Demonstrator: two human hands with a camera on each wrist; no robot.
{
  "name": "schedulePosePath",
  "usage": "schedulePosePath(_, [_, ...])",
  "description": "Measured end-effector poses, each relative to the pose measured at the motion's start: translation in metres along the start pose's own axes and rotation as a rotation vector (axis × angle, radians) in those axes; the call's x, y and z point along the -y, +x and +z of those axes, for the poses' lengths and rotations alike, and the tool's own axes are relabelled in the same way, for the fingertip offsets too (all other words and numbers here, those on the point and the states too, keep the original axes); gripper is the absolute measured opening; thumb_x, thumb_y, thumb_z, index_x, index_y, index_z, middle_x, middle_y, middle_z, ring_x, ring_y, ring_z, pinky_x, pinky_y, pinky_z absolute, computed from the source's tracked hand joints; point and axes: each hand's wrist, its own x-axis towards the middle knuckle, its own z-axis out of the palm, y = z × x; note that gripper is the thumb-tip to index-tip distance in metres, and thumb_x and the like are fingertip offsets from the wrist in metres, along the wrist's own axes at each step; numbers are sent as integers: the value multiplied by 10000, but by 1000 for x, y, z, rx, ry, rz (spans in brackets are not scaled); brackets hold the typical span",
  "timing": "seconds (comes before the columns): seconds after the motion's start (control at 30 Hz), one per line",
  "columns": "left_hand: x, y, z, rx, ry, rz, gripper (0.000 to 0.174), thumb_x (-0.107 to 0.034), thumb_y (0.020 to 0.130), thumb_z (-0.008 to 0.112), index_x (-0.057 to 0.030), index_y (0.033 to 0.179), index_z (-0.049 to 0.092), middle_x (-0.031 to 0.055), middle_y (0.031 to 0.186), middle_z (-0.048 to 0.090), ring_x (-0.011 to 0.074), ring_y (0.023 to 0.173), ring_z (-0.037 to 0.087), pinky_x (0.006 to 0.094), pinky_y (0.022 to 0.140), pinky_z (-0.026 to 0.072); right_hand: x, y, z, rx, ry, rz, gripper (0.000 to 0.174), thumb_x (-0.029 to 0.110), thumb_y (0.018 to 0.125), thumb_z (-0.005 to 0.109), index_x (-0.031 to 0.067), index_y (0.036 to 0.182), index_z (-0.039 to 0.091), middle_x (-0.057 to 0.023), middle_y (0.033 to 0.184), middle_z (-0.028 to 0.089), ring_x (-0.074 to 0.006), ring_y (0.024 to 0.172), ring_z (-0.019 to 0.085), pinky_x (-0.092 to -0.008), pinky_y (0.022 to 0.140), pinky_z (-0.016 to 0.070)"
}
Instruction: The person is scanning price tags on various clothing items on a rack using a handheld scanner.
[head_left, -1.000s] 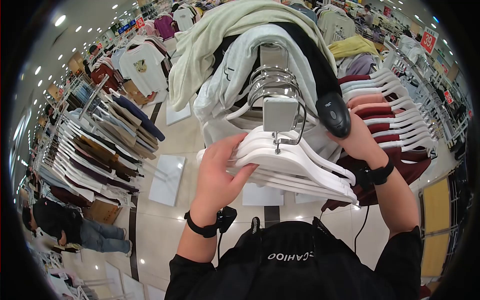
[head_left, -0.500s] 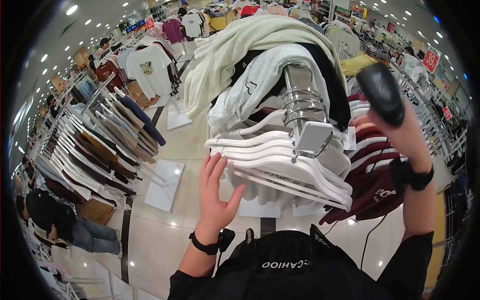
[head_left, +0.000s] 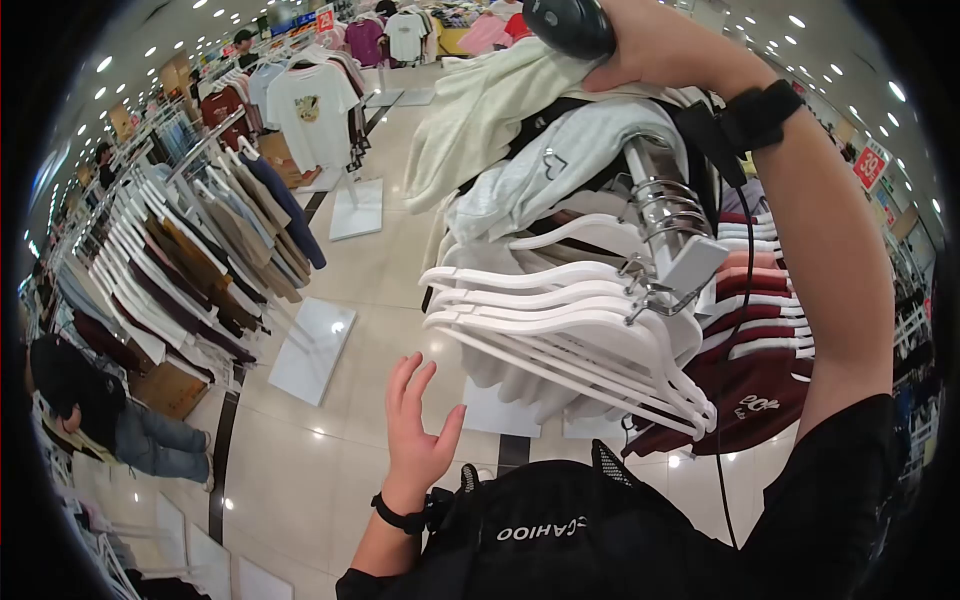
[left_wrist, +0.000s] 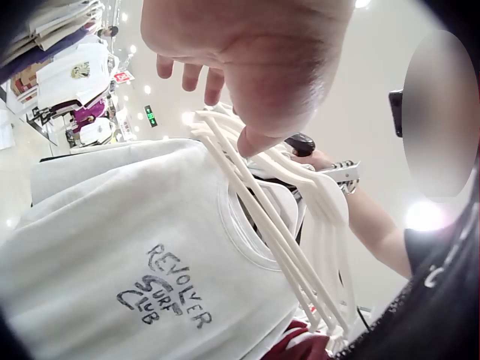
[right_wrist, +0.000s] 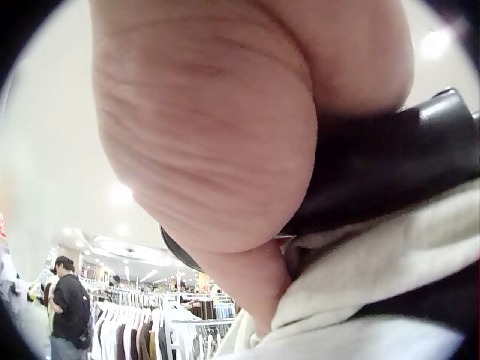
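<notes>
In the head view my right hand (head_left: 665, 50) grips a black handheld device (head_left: 570, 25) over the cream garment (head_left: 480, 100) on top of the rack. The right wrist view shows the palm (right_wrist: 210, 127) beside the black device (right_wrist: 390, 161), with fingers against the cream cloth (right_wrist: 390, 255). Left of and below the white hangers (head_left: 560, 320), my left hand (head_left: 418, 440) is raised with spread fingers, apart from them. Printed grey-white shirt (left_wrist: 142, 247) and hangers lie under that hand (left_wrist: 255, 60) in the left wrist view. A light grey garment (head_left: 560, 165) lies draped behind the metal rail (head_left: 665, 200).
Maroon and pink clothes (head_left: 750, 370) hang at the right. A long rack of clothes (head_left: 180, 260) stands at the left, near a person in black (head_left: 95, 410). White base plates (head_left: 312, 350) lie on the tiled floor. A cable (head_left: 722, 470) hangs by the right arm.
My left hand has let go of the white hangers and drawn back downward. The right hand has moved with the black device from beside the hangers, up and across to the cream garment.
</notes>
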Motion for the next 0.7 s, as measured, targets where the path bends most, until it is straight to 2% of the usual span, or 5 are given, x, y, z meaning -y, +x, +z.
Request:
schedulePosePath(0.3, [12,-25,-16,-31,26,-106,598,-36,814,718,-40,1371,499,182,1472,438,350,1374,412,439,1127,342,-4,2,7,-343,-20,90,319,159,764,704,55,1063,664,-223,951,698,-376,881,666,-402,817,527])
schedulePosePath(0.37, [10,-25,-18,-23,14,-114,592,-31,817,713,-43,1370,501,182,1472,438,345,1368,419,436,1122,347,-27,4,2,-384,-59,113,301,109,757,684,35,1049,669,-210,936,705,-338,857,674,-393,804,523])
schedulePosePath(0.57, [9,-18,-12,9,-2,-68,576,-20,817,709,-43,1358,512,181,1462,450,336,1346,443,427,1111,362,-31,-27,-27,-970,238,45,245,109,845,657,-2,1062,678,-64,935,704,-154,874,641,-308,815,508])
schedulePosePath(0.63, [7,-15,-6,38,-28,-59,526,-40,824,716,-40,1320,542,170,1407,498,341,1304,476,431,1083,387,-41,-53,-42,-1005,292,263,210,116,888,637,-1,1057,683,-47,956,693,-140,872,637,-291,791,507])
schedulePosePath(0.7, [5,-11,0,87,-55,-50,477,-61,831,724,-36,1283,573,159,1352,547,346,1261,510,435,1055,412,-71,-85,-51,-1206,588,1,200,126,905,636,3,1055,686,-49,956,688,-138,874,641,-286,772,508])
